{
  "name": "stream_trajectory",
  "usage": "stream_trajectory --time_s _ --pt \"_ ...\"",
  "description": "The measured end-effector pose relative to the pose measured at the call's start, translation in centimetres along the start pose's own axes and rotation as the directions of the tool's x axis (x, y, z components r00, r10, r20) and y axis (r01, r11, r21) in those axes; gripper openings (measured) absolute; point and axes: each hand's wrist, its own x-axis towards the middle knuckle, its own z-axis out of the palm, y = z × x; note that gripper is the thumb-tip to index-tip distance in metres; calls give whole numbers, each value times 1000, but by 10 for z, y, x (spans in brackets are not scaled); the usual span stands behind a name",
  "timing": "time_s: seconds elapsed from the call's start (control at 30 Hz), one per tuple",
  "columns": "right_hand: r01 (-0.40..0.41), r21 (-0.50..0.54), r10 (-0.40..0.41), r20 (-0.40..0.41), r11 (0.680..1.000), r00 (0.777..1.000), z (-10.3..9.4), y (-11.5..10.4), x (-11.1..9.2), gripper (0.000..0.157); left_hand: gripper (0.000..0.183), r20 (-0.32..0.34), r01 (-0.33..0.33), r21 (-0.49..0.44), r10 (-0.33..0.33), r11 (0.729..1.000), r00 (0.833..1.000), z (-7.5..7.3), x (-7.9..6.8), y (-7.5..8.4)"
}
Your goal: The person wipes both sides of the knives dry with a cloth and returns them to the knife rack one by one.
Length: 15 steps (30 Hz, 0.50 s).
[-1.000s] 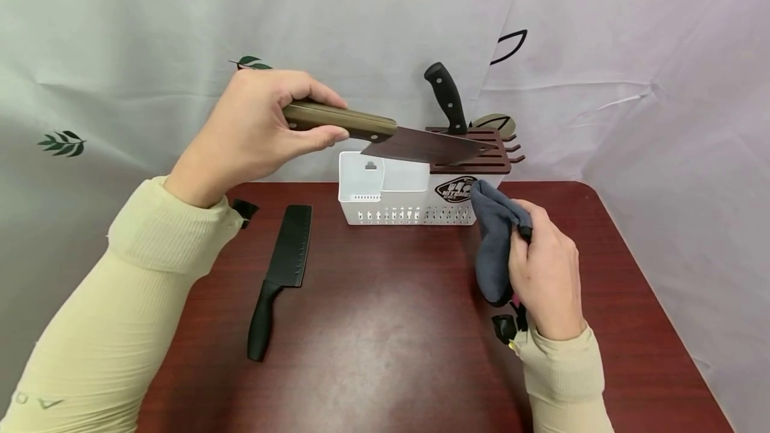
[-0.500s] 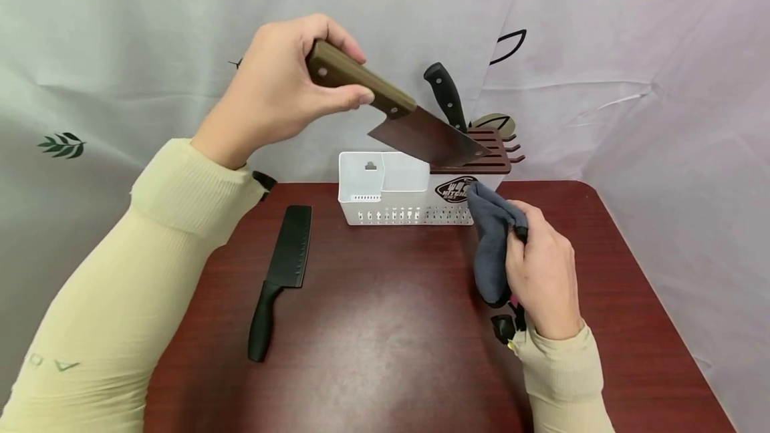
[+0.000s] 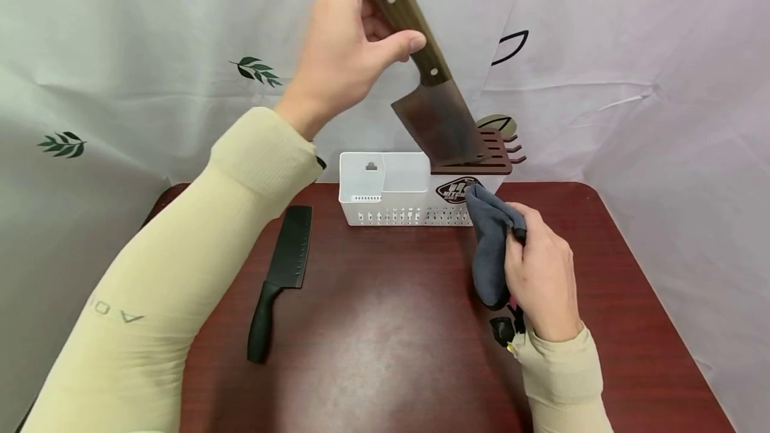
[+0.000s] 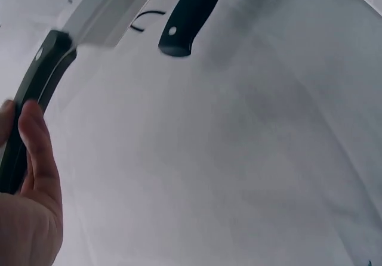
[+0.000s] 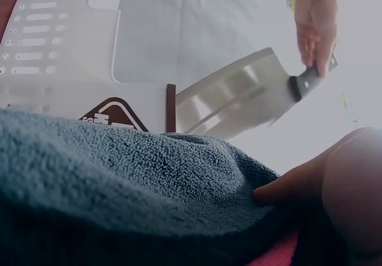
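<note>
Left hand (image 3: 345, 49) risen, gripped knife (image 3: 440, 102) steeper; right hand (image 3: 544, 272) grips cloth (image 3: 490, 246).

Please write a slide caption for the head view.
Left hand holds a brown-handled knife near the rack; right hand grips a cloth; a black knife lies on the table.

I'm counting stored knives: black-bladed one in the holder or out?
Out: the black-bladed knife lies on the table, apart from the holder.

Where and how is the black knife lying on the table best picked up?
The black knife is probably best gripped by its handle, coming from the near side: it lies flat, slim handle nearest, broad blade pointing away.
</note>
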Motion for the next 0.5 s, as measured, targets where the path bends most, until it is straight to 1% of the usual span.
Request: stream_trajectory --time_s 0.07,0.13,0.23,0.37,0.5 --pt "1 -1 -1 1 1000 1000 0 0 0 30 52 -6 1 -17 -1 1000 1000 8 3 1" --pt "3 -2 -3 3 1000 1000 0 0 0 31 53 -2 3 -9 -3 1000 1000 14 6 3" --pt "6 -1 -6 3 1000 1000 1 0 0 30 53 27 22 11 -22 1000 999 22 9 4" --pt "14 0 -14 4 1000 1000 2 0 0 30 54 66 62 90 -68 994 995 31 14 5" --pt "18 -2 -18 12 1000 1000 1 0 0 31 58 103 85 166 -103 982 989 42 18 4"
